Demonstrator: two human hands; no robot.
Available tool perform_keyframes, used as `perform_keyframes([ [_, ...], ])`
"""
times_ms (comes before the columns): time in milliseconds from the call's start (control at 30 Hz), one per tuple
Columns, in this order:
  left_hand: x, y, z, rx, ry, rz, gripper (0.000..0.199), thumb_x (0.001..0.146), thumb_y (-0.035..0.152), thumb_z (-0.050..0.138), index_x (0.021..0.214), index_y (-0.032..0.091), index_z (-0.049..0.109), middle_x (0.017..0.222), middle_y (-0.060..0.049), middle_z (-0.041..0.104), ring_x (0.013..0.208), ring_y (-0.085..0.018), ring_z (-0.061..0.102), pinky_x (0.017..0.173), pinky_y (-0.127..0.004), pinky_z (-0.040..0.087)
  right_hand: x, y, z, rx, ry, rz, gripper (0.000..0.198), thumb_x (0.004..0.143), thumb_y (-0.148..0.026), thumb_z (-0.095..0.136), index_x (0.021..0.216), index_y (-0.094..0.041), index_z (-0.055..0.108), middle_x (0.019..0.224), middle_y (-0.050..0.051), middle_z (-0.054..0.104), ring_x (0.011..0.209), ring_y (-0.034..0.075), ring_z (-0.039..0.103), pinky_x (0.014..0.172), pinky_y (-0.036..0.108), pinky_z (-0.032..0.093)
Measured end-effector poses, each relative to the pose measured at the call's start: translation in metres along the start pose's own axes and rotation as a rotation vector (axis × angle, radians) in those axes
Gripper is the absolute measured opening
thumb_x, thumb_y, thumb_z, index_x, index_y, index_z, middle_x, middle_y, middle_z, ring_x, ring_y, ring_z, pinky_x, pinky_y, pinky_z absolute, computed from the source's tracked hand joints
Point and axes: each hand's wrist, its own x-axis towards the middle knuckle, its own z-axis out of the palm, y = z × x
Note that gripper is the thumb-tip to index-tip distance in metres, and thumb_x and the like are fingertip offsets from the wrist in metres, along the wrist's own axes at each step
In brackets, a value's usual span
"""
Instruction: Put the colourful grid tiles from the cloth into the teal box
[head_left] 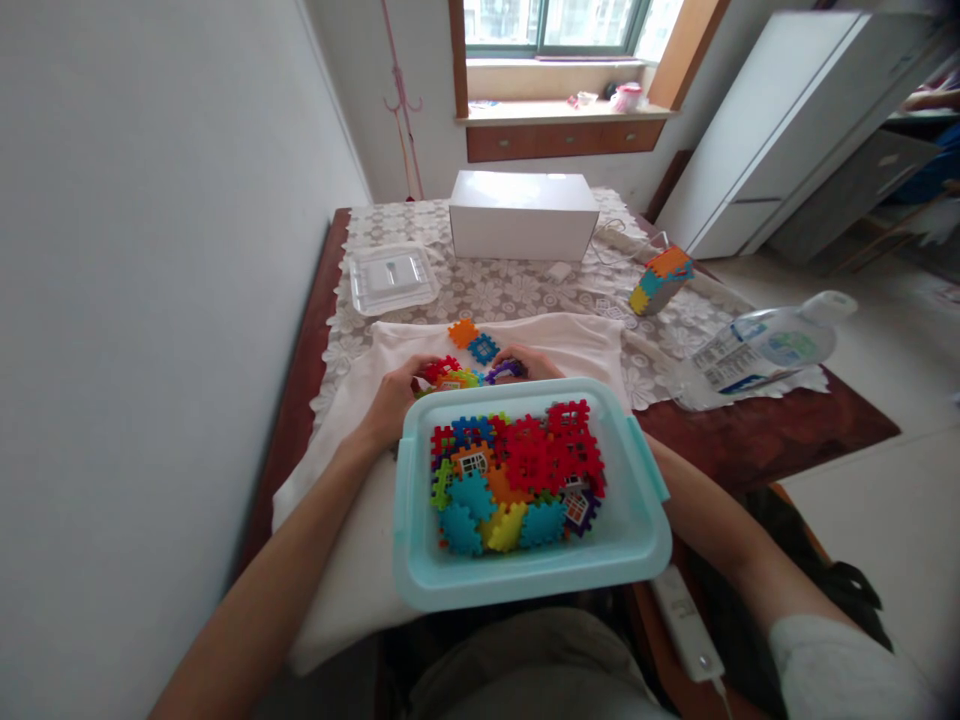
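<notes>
Just beyond the bin's far rim, my left hand [391, 398] is closed on the edge of a red interlocking plastic tile [442, 368]. Yellow-green and orange pieces lie against that tile, partly hidden by the rim. On the other side, my right hand [534, 362] curls its fingers round a purple arched piece [505, 371]. Whether the purple piece is joined to the others I cannot tell. An orange tile [463, 333] and a blue window tile [484, 348] lie flat on the white cloth farther out. Close to my body, the light teal bin [525, 590] holds many coloured tiles.
A clear lid [393, 280] lies at the back left, near a white box [523, 222]. At the right stand an assembled tile block [661, 280] and a large clear plastic bottle [765, 345]. A power strip [686, 625] sits below the bin's right side.
</notes>
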Motion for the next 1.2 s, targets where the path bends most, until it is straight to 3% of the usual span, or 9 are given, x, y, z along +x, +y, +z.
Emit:
perform_keyframes([
  [167, 0.001, 0.0, 0.001, -0.149, 0.096, -0.026, 0.051, 0.081, 0.051, 0.095, 0.118, 0.019, 0.081, 0.104, -0.008, 0.086, 0.075, -0.019, 0.071, 0.066, -0.03, 0.056, 0.002, 0.006, -0.005, 0.077, 0.061, 0.068, 0.04, 0.086, -0.054, 0.078, 0.11, -0.023, 0.071, 0.094, 0.003, 0.076, 0.086, 0.024, 0.067, 0.081, 0.038, 0.058],
  [333, 0.005, -0.006, 0.002, -0.367, 0.239, -0.023, 0.05, 0.073, 0.044, 0.104, 0.108, 0.02, 0.079, 0.098, -0.005, 0.084, 0.083, -0.02, 0.077, 0.078, -0.032, 0.064, 0.009, 0.018, -0.012, 0.309, 0.154, 0.15, 0.041, 0.078, -0.049, 0.084, 0.11, -0.028, 0.07, 0.1, 0.002, 0.074, 0.089, 0.023, 0.067, 0.077, 0.035, 0.057],
  [567, 0.013, 0.01, -0.005, -0.793, 0.433, 0.013, 0.063, 0.061, 0.042, 0.114, 0.108, 0.023, 0.076, 0.099, 0.0, 0.086, 0.087, -0.016, 0.081, 0.086, -0.03, 0.068, 0.015, 0.029, -0.013, 0.642, 0.237, 0.212, 0.067, 0.065, -0.056, 0.104, 0.11, -0.03, 0.062, 0.097, -0.001, 0.074, 0.083, 0.019, 0.067, 0.067, 0.029, 0.054],
  [700, 0.0, 0.031, -0.01, -0.927, 0.336, -0.002, 0.058, 0.066, 0.046, 0.112, 0.109, 0.029, 0.078, 0.104, 0.001, 0.087, 0.094, -0.016, 0.082, 0.093, -0.031, 0.069, 0.015, 0.026, -0.014, 0.757, 0.281, 0.188, 0.072, 0.065, -0.057, 0.104, 0.113, -0.031, 0.058, 0.095, -0.003, 0.072, 0.079, 0.016, 0.067, 0.066, 0.027, 0.054],
  [867, -0.02, 0.045, -0.004, -0.707, 0.024, -0.18, 0.064, 0.069, 0.061, 0.106, 0.114, 0.027, 0.077, 0.103, -0.004, 0.088, 0.083, -0.026, 0.084, 0.077, -0.039, 0.069, 0.007, 0.002, -0.023, 0.758, 0.227, 0.099, 0.06, 0.078, -0.055, 0.092, 0.125, -0.032, 0.062, 0.098, -0.001, 0.07, 0.082, 0.019, 0.067, 0.076, 0.034, 0.059],
  [933, -0.024, 0.044, -0.002, -0.649, -0.074, -0.212, 0.067, 0.068, 0.066, 0.105, 0.112, 0.024, 0.077, 0.102, -0.007, 0.089, 0.082, -0.03, 0.086, 0.076, -0.042, 0.07, 0.002, -0.01, -0.028, 0.716, 0.241, 0.076, 0.055, 0.081, -0.061, 0.085, 0.123, -0.032, 0.065, 0.101, 0.003, 0.07, 0.086, 0.022, 0.067, 0.084, 0.04, 0.06],
  [1033, -0.024, 0.041, 0.0, -0.647, -0.097, -0.215, 0.07, 0.063, 0.072, 0.105, 0.106, 0.023, 0.079, 0.101, -0.009, 0.09, 0.084, -0.033, 0.087, 0.079, -0.045, 0.071, -0.007, -0.02, -0.036, 0.659, 0.22, 0.029, 0.058, 0.08, -0.078, 0.08, 0.115, -0.032, 0.071, 0.09, 0.003, 0.067, 0.085, 0.025, 0.066, 0.091, 0.048, 0.061],
  [1133, -0.023, 0.04, -0.001, -0.666, -0.123, -0.219, 0.079, 0.057, 0.082, 0.103, 0.106, 0.022, 0.084, 0.106, -0.013, 0.091, 0.092, -0.037, 0.088, 0.084, -0.05, 0.072, -0.011, -0.02, -0.042, 0.684, -0.041, -0.025, 0.064, 0.067, -0.084, 0.09, 0.1, -0.031, 0.077, 0.077, 0.001, 0.066, 0.088, 0.028, 0.071, 0.099, 0.052, 0.061],
  [1200, -0.023, 0.042, -0.001, -0.65, -0.131, -0.182, 0.082, 0.059, 0.091, 0.097, 0.102, 0.021, 0.087, 0.112, -0.016, 0.091, 0.107, -0.041, 0.087, 0.095, -0.055, 0.072, -0.012, -0.019, -0.046, 0.666, -0.264, -0.051, 0.062, 0.064, -0.082, 0.094, 0.094, -0.03, 0.082, 0.082, 0.004, 0.073, 0.099, 0.032, 0.075, 0.106, 0.055, 0.06],
])
